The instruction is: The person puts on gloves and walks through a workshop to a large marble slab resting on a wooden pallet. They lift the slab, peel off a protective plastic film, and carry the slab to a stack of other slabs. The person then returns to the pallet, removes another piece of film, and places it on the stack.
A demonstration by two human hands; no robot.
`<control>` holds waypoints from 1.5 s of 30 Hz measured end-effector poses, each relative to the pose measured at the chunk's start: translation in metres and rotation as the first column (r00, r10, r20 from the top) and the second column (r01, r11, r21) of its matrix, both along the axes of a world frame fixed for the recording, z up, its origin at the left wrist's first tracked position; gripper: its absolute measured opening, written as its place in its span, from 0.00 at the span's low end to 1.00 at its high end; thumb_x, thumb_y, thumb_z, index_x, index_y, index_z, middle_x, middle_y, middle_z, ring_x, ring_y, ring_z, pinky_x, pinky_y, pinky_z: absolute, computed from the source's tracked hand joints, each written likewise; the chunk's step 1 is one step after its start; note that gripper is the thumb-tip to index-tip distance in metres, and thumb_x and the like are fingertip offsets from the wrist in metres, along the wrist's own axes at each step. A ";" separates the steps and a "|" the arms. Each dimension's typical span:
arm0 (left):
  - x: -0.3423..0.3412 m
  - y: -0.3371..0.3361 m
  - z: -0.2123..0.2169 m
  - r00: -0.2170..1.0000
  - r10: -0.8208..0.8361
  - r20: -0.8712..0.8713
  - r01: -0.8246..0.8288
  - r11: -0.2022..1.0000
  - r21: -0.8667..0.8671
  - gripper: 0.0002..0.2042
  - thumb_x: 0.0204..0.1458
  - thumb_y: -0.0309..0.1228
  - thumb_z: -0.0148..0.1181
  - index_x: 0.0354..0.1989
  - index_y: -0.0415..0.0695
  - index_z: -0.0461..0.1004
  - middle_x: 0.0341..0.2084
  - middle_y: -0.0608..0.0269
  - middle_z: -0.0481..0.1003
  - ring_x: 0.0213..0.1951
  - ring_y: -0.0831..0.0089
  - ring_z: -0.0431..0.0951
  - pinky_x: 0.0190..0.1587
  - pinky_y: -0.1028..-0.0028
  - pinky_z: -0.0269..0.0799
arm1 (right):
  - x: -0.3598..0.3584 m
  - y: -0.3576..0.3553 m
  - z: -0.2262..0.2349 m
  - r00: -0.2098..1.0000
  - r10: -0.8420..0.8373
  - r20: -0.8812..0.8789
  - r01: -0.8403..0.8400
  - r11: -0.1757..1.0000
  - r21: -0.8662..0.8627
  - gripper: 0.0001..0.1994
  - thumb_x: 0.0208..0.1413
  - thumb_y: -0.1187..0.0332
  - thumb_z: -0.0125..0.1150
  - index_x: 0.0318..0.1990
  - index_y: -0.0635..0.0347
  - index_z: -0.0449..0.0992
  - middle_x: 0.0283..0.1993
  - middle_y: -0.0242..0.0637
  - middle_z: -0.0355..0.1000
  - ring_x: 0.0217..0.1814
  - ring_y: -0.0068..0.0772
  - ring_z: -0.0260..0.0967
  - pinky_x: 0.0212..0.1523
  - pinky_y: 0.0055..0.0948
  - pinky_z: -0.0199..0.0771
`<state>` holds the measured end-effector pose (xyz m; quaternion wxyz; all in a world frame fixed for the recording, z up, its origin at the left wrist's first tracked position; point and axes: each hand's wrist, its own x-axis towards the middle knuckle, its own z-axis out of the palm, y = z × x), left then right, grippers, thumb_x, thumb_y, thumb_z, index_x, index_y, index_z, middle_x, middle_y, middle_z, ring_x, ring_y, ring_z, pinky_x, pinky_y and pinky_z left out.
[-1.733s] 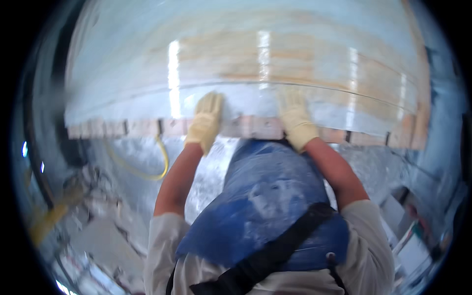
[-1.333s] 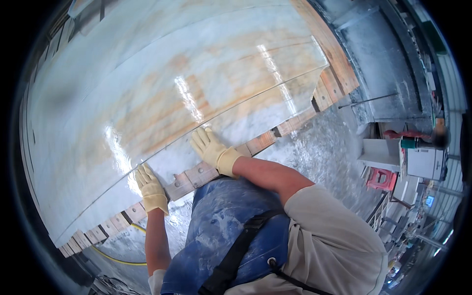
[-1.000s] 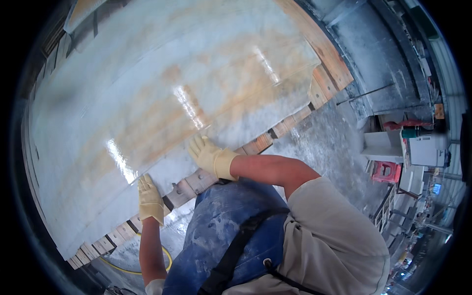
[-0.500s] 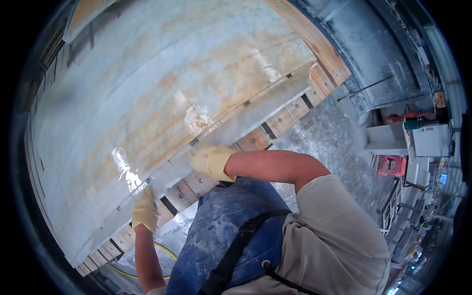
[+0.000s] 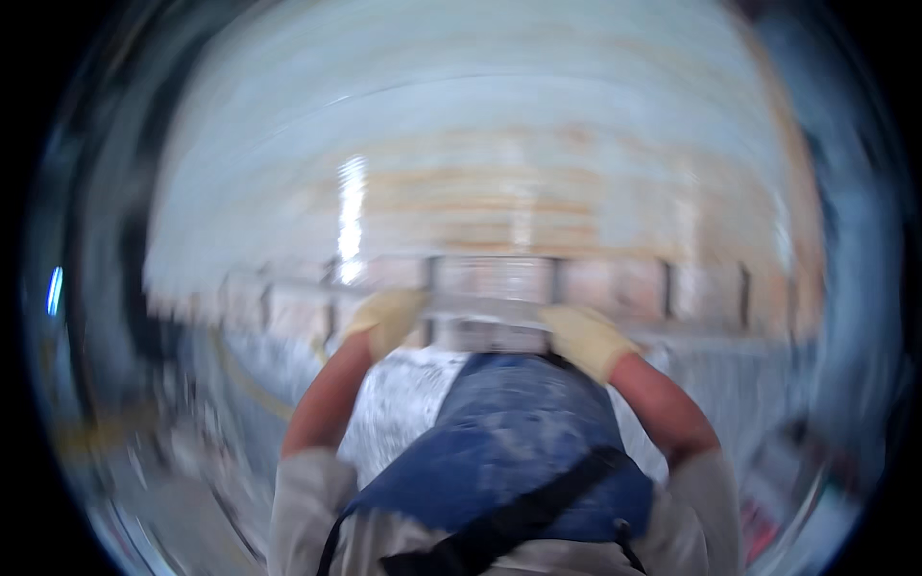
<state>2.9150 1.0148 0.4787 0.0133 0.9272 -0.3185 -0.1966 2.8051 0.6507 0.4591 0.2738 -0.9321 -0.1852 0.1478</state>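
Observation:
A pale, long stone strip [image 5: 485, 309] lies across the front of me, blurred by motion. My left hand [image 5: 389, 319], in a cream glove, is closed on it at the left. My right hand [image 5: 588, 338], gloved alike, grips it farther right; the fingertips of both are smeared. Beyond the strip rests a large stone slab [image 5: 461, 125], whitish-blue with orange-brown bands and wet glints. Wooden slats with dark gaps [image 5: 610, 288] show between the slab's near edge and the strip.
I wear a wet blue apron [image 5: 528, 413] close to the table's near edge. A yellow hose [image 5: 245, 379] curves over the wet floor at the left. Something red [image 5: 759, 518], too blurred to make out, is at the lower right.
The view has swung round, so the slab's edge now runs level. The strip has come away from the slab toward me, baring slats between them. My hands are now side by side on it.

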 end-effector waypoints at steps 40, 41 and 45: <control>-0.170 0.024 -0.187 0.821 0.569 0.043 -0.228 0.397 -0.889 0.23 0.61 0.34 0.59 0.63 0.37 0.70 0.51 0.41 0.78 0.51 0.52 0.80 0.58 0.62 0.75 | -0.185 -0.028 -0.173 0.768 -0.236 -0.595 0.084 0.959 -0.272 0.07 0.56 0.66 0.70 0.36 0.60 0.86 0.28 0.42 0.80 0.31 0.35 0.79 0.35 0.36 0.76; -0.186 0.034 -0.198 0.750 0.618 -0.236 -0.470 0.247 -0.848 0.22 0.65 0.36 0.56 0.64 0.39 0.69 0.54 0.43 0.77 0.53 0.54 0.80 0.60 0.61 0.74 | -0.183 -0.028 -0.169 0.732 -0.246 -0.635 0.097 0.961 -0.260 0.07 0.56 0.67 0.71 0.37 0.61 0.86 0.28 0.39 0.80 0.31 0.30 0.77 0.35 0.33 0.76; -0.224 0.056 -0.338 0.078 -0.212 -0.974 -0.942 -0.336 -0.003 0.25 0.70 0.43 0.49 0.69 0.41 0.65 0.64 0.43 0.71 0.62 0.57 0.76 0.67 0.57 0.69 | -0.180 -0.007 -0.138 0.671 -0.200 -0.714 0.158 0.979 -0.126 0.09 0.55 0.69 0.74 0.41 0.64 0.86 0.30 0.33 0.82 0.34 0.20 0.76 0.35 0.26 0.75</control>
